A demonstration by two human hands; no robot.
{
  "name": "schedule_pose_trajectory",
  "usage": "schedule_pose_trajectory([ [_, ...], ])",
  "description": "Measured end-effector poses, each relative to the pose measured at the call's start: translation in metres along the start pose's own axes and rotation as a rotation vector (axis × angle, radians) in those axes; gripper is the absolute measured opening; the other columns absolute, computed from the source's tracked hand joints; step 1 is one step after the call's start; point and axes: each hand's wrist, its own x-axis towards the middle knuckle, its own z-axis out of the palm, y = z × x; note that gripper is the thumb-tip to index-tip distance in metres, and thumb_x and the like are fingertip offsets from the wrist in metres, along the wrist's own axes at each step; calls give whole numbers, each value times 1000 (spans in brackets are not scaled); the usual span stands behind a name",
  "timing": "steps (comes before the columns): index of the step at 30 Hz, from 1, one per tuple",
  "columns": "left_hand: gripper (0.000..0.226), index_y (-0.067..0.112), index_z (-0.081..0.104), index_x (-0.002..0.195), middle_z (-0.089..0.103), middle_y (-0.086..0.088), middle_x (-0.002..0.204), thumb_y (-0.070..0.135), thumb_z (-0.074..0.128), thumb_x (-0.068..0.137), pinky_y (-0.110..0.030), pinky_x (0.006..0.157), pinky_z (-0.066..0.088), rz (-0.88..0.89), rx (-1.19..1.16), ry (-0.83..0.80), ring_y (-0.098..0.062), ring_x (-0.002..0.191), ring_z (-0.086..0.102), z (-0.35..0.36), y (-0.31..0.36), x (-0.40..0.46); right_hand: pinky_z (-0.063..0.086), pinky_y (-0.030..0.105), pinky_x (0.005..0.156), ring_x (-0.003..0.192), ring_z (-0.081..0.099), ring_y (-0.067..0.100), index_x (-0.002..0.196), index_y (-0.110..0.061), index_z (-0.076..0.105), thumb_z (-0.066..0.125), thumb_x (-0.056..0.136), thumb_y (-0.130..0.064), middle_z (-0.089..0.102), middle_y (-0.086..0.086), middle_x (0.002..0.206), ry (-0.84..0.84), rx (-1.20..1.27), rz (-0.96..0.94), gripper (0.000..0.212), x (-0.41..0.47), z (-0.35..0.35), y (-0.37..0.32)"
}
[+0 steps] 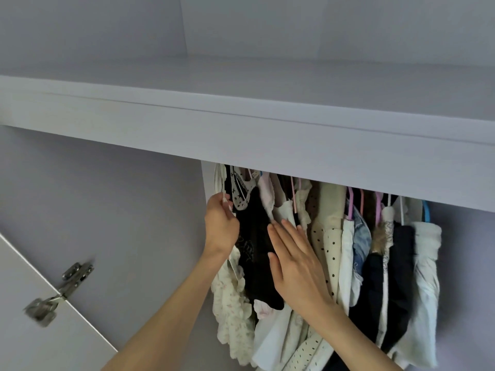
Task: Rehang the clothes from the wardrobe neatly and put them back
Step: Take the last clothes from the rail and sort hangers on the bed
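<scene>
Clothes (332, 250) packed on hangers under shelf (267, 145), lower centre-right of frame. Left hand (221, 226) at left end, grip pinched on thin white strap or hanger part, likely to single out one item. Right hand (293, 263) flat, fingers spread, pressing black garment (254, 236) and neighbours rightward, probably making room. Door hinge (60, 293) lower left.

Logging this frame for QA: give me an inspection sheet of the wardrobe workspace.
Surface: white shelf above the rail, nothing seen on it.
Job's things: packed row of hung clothes; black garment near the left end; pink, white and blue hangers.
Clutter: nothing seen.
Grippers: left hand, fingers pinching a white strap or hanger beside the black garment; right hand flat and open against the clothes.
Cables: nothing seen.
Surroundings: open door at lower left with metal hinge.
</scene>
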Motion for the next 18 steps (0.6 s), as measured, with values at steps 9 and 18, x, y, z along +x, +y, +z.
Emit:
schedule_pose_trajectory([
  [9, 25, 19, 50, 88, 56, -8, 82, 4, 33, 97, -11, 52, 36, 82, 9, 78, -11, 61, 46, -24, -5, -10, 30, 41, 108, 131, 38, 19, 130, -3, 51, 39, 92, -23, 55, 7, 132, 13, 64, -8, 44, 1, 1, -2],
  [18, 18, 14, 52, 91, 45, 9, 62, 7, 37, 98, -8, 46, 32, 105, 78, 118, -4, 47, 42, -49, 5, -15, 25, 44, 110, 127, 45, 22, 125, -3, 57, 39, 91, -25, 59, 8, 126, 21, 104, -17, 44, 1, -4, -2],
])
